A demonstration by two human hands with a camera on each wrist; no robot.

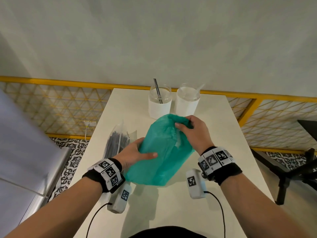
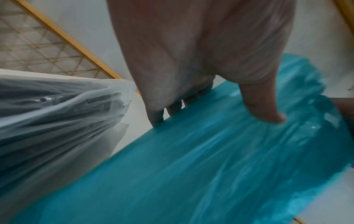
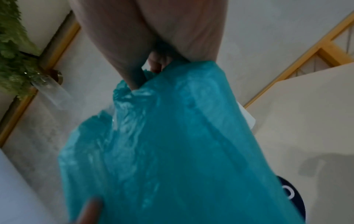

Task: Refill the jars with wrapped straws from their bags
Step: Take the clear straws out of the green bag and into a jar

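Note:
A teal plastic bag (image 1: 159, 162) is held over the middle of the white table (image 1: 223, 134). My left hand (image 1: 142, 152) grips its left side, thumb (image 2: 268, 112) pressed on top and fingers (image 2: 157, 116) behind the edge. My right hand (image 1: 187, 127) clutches the bunched mouth of the bag (image 3: 172, 151), fingers (image 3: 159, 63) curled into the plastic. What the bag holds is hidden. A clear bag of dark straws (image 1: 118, 140) lies to the left. At the back stand two clear jars: the left jar (image 1: 160, 107) holds one dark straw, the right jar (image 1: 187, 107) a clear-wrapped one.
A yellow lattice railing (image 1: 51, 103) and a pale wall run behind the table. A black tripod (image 1: 288, 176) stands at the right and a grey metal unit (image 1: 25, 160) at the left. White sensor boxes (image 1: 195, 183) with cables hang below my wrists.

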